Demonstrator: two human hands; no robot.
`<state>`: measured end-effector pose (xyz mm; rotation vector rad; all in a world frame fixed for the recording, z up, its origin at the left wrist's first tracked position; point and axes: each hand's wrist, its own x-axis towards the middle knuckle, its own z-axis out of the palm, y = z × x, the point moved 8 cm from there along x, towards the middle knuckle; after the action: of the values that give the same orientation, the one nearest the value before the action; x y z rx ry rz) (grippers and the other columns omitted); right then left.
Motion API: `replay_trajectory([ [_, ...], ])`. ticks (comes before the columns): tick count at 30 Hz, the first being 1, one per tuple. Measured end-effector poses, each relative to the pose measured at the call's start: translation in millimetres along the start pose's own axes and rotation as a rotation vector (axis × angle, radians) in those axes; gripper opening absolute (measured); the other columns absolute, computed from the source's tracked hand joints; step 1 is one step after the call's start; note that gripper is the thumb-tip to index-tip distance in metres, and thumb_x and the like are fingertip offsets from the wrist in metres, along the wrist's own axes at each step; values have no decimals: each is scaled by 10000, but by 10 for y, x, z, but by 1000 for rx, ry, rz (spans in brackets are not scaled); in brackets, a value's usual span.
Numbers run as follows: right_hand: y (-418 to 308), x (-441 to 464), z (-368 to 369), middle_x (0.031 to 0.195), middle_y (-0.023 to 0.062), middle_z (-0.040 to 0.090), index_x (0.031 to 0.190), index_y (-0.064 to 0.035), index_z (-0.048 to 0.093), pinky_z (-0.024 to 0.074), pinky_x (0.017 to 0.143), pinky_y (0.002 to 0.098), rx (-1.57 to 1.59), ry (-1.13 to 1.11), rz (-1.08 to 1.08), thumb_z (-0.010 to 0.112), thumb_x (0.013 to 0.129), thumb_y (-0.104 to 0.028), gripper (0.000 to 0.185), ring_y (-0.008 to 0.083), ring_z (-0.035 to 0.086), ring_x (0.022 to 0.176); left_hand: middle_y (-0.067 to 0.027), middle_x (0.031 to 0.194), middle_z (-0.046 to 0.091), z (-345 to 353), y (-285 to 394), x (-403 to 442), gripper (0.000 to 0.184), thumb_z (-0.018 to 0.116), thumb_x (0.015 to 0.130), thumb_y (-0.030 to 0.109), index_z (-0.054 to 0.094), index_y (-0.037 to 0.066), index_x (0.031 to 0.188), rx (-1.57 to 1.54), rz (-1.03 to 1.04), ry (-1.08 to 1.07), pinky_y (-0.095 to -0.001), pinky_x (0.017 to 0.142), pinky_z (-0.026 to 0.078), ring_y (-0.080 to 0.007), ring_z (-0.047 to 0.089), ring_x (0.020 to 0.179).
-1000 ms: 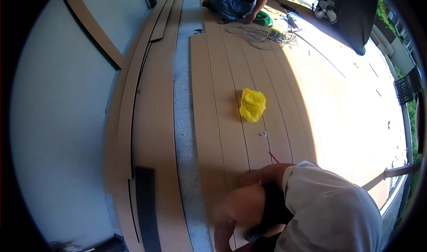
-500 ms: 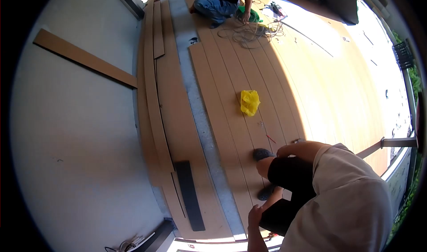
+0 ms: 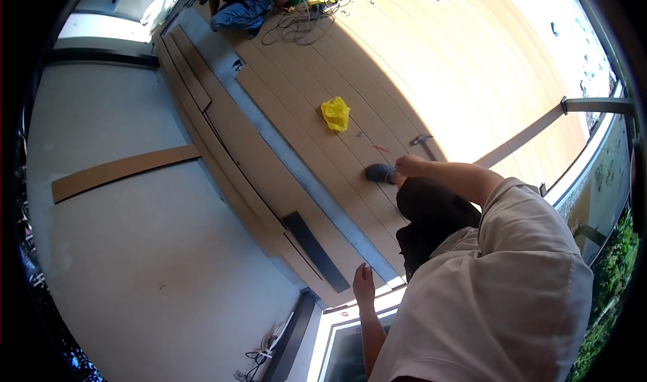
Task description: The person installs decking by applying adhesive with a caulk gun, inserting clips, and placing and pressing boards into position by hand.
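My left hand [image 3: 364, 284] hangs over the near end of the boards, beside a dark strip [image 3: 315, 250]; its fingers are curled in and nothing shows in them. Over my bent leg, near my shoe [image 3: 381, 173], is my right hand [image 3: 411, 166], closed, with its fingertips turned from view. A hammer [image 3: 422, 140] lies on the plank floor [image 3: 303, 99] just past that hand. Close by is a thin red stick-like thing [image 3: 381, 148]. Farther off sits a crumpled yellow plastic bag [image 3: 335, 114].
Loose long boards [image 3: 229, 136] lie along the white wall [image 3: 148, 247], with one plank [image 3: 125, 172] against it. A grey gap [image 3: 283, 149] runs beside the laid planks. Another person [image 3: 242, 8] crouches at the far end near tangled cables [image 3: 303, 25]. A door frame [image 3: 327, 335] borders the near side.
The view has swung and shifted, so the floor things appear higher and farther left. My left hand has moved out from my leg toward the dark strip. The hammer now shows clearly.
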<state>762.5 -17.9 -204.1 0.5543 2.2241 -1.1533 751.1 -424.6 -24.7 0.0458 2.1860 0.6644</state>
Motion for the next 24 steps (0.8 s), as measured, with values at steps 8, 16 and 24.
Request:
replay_trajectory([
  [8,1633,-1995,281,820,134,723,888,-6,704,556,711,385,303,168,363,507,873,-207,282,249,702,737,-186,1136,681,1031,-631,-696,396,545,971,287,595,21,1260,87,69,-238,-374,889,499,-291,658,1052],
  [16,2917,-4379,1428,662,141,682,716,8,693,547,594,380,125,174,532,541,859,-143,258,240,678,594,-184,1006,702,1614,-849,-1012,398,548,949,290,612,5,1221,478,402,-370,-391,798,515,-296,682,928],
  [24,2902,-4588,1367,760,128,709,867,28,716,546,612,365,620,310,650,554,858,-201,281,225,680,639,-142,893,707,1674,-277,-1138,406,554,947,281,624,-47,1176,194,343,-200,-345,694,528,-224,680,759],
])
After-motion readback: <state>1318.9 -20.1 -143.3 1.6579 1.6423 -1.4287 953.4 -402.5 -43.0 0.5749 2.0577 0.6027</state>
